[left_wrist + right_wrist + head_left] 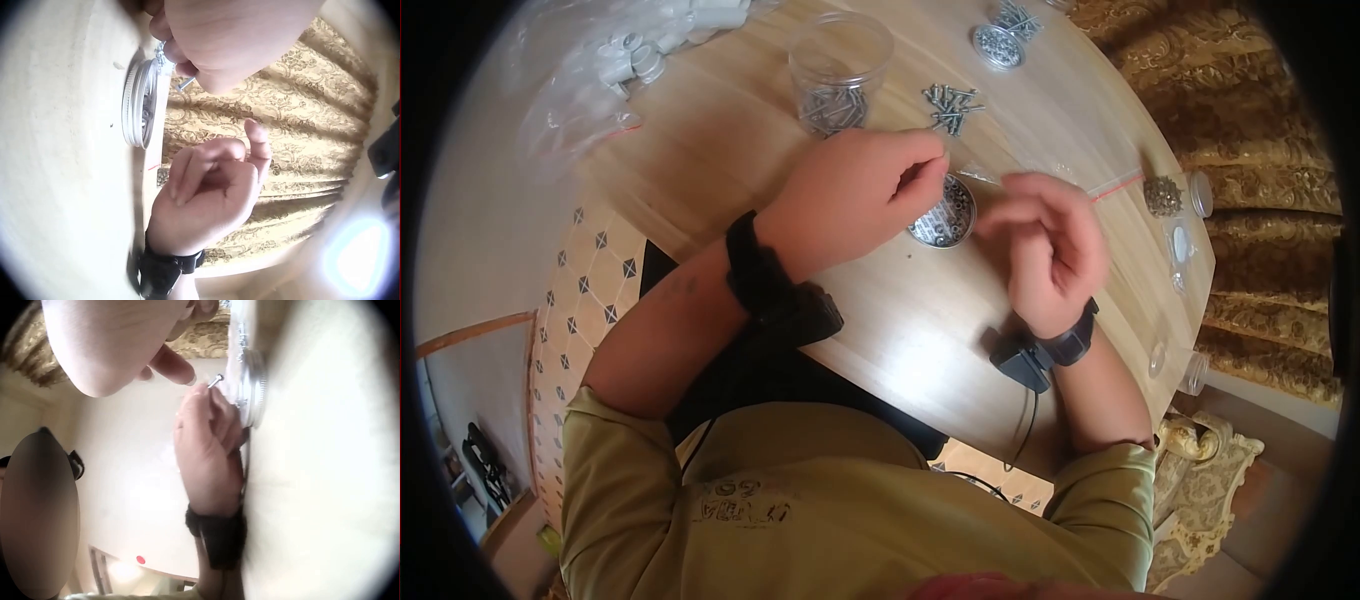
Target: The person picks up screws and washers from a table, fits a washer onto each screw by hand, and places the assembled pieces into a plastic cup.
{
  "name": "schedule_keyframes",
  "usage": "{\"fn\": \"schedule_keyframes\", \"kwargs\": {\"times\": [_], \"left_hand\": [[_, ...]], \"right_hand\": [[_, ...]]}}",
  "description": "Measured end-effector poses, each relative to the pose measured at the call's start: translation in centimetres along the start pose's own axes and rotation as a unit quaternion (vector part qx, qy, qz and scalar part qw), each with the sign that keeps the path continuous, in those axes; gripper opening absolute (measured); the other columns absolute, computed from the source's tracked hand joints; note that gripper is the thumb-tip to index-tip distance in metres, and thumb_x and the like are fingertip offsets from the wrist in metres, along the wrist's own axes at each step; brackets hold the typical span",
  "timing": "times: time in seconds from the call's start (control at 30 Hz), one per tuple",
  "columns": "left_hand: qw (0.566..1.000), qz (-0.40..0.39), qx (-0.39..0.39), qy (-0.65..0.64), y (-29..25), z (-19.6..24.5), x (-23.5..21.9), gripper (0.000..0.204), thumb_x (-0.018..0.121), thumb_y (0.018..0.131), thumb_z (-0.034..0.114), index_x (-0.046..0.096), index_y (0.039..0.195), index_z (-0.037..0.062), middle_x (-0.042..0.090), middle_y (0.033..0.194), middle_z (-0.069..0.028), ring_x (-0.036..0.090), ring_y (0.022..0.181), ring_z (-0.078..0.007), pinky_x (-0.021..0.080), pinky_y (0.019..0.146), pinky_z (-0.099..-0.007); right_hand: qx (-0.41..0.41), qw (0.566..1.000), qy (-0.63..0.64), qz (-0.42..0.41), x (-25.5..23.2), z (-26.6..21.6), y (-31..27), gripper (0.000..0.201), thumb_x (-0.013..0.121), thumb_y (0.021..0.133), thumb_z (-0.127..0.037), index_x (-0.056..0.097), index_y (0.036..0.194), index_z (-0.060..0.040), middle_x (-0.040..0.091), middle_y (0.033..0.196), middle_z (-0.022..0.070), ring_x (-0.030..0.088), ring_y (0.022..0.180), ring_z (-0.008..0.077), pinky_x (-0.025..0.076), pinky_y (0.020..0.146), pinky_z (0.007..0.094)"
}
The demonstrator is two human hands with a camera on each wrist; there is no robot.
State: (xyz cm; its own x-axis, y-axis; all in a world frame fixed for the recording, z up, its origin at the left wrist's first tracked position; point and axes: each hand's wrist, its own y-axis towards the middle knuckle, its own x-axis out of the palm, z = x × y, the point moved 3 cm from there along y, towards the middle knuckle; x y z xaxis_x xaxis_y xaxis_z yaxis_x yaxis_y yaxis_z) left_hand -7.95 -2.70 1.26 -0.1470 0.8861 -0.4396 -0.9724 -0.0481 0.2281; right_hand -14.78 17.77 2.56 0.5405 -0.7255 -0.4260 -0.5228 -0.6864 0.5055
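Between its thumb and fingers my left hand (850, 195) pinches a small metal bolt (187, 82), whose head end sticks out past the fingertips. The bolt also shows in the right wrist view, pointing toward my right hand. My right hand (1055, 245) hovers on the other side with loosely bent fingers, and nothing shows in its grasp. Below and between the hands lies a round silver-rimmed lid (129, 106) with small metal nuts (948, 228) in it. My left hand overlaps part of the lid in the head view.
Beyond my left hand stands a clear plastic jar (840, 60) with metal fasteners inside. A pile of bolts (950, 108) lies beside it. Farther back is a dish of small metal parts (1000, 47). A plastic bag of white fittings (635, 60) lies far left; brownish fasteners (1163, 196) sit at right.
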Motion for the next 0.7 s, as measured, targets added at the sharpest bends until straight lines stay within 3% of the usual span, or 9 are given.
{"fn": "schedule_keyframes", "kwargs": {"times": [0.13,0.2,0.33,0.4,0.47,0.57,0.6,0.67,0.7], "left_hand": [[1.000,-0.001,-0.004,0.006,0.1,0.1,0.0,0.017,0.060,0.101,0.013,0.059,0.090,0.0006,0.050,0.067,-0.0127,0.043,0.057,-0.0197,0.039,0.055,-0.0346],[0.999,-0.004,-0.028,0.019,0.1,0.1,-0.1,0.016,0.064,0.097,0.016,0.062,0.087,0.0040,0.059,0.067,-0.0136,0.056,0.056,-0.0287,0.044,0.055,-0.0382],[0.998,0.011,-0.022,-0.054,-0.7,0.8,-0.7,0.014,0.065,0.095,0.012,0.061,0.084,0.0041,0.058,0.065,-0.0095,0.056,0.055,-0.0216,0.044,0.055,-0.0352],[0.981,0.169,0.097,-0.011,-1.6,2.3,-2.8,0.011,0.067,0.094,0.010,0.064,0.085,0.0041,0.060,0.068,-0.0056,0.055,0.055,-0.0177,0.044,0.055,-0.0321],[0.953,0.234,0.158,0.108,-2.1,3.6,-5.9,0.006,0.068,0.095,0.010,0.069,0.093,0.0044,0.064,0.074,-0.0053,0.059,0.063,-0.0181,0.047,0.062,-0.0305],[0.915,0.251,0.222,0.224,-0.7,4.1,-9.6,0.009,0.067,0.097,0.008,0.070,0.104,0.0041,0.068,0.087,-0.0056,0.063,0.077,-0.0184,0.049,0.072,-0.0292],[0.914,0.252,0.222,0.227,-0.4,4.3,-9.5,0.009,0.067,0.097,0.008,0.070,0.104,0.0041,0.068,0.087,-0.0056,0.063,0.077,-0.0184,0.049,0.072,-0.0292],[0.947,0.279,0.078,0.138,0.6,3.9,-9.6,0.027,0.054,0.105,0.014,0.064,0.125,0.0005,0.062,0.095,-0.0002,0.050,0.083,-0.0075,0.041,0.076,-0.0247],[0.945,0.282,0.079,0.144,0.7,3.0,-10.1,0.027,0.054,0.105,0.014,0.064,0.125,0.0005,0.062,0.095,-0.0002,0.050,0.083,-0.0075,0.041,0.076,-0.0247]], "right_hand": [[0.179,0.984,0.022,-0.006,1.4,0.4,1.1,0.053,0.045,0.087,0.009,0.053,0.140,0.0026,0.075,0.113,0.0107,0.057,0.072,0.0043,0.048,0.069,0.0204],[0.118,0.992,0.045,0.007,1.2,1.2,0.7,0.054,0.048,0.086,0.008,0.054,0.139,-0.0002,0.075,0.116,0.0073,0.053,0.070,0.0030,0.047,0.066,0.0202],[0.131,0.991,-0.003,0.038,0.6,1.3,1.2,0.053,0.051,0.086,0.005,0.056,0.138,-0.0026,0.074,0.118,0.0065,0.057,0.070,0.0068,0.049,0.068,0.0221],[0.151,0.986,-0.038,0.058,0.2,2.1,2.1,0.051,0.052,0.086,0.004,0.057,0.137,-0.0034,0.073,0.119,0.0073,0.060,0.071,0.0105,0.050,0.069,0.0246],[0.103,0.977,-0.187,0.028,0.1,2.9,2.9,0.046,0.054,0.090,0.005,0.059,0.135,-0.0035,0.065,0.123,0.0076,0.055,0.069,0.0071,0.046,0.065,0.0224],[0.097,0.969,-0.225,0.023,0.7,3.0,3.3,0.034,0.062,0.092,-0.002,0.067,0.125,-0.0093,0.064,0.112,0.0099,0.062,0.076,0.0224,0.051,0.069,0.0329],[0.107,0.967,-0.231,0.013,1.0,3.1,3.5,0.030,0.063,0.092,-0.006,0.069,0.121,-0.0116,0.065,0.107,0.0121,0.066,0.084,0.0322,0.054,0.073,0.0393],[0.108,0.964,-0.242,0.004,1.1,3.0,3.8,0.026,0.065,0.093,-0.007,0.071,0.118,-0.0132,0.064,0.105,0.0115,0.066,0.083,0.0318,0.053,0.073,0.0401],[0.114,0.960,-0.257,-0.006,1.1,3.1,3.9,0.021,0.067,0.095,-0.008,0.072,0.115,-0.0147,0.063,0.102,0.0108,0.065,0.082,0.0315,0.053,0.072,0.0409]]}}
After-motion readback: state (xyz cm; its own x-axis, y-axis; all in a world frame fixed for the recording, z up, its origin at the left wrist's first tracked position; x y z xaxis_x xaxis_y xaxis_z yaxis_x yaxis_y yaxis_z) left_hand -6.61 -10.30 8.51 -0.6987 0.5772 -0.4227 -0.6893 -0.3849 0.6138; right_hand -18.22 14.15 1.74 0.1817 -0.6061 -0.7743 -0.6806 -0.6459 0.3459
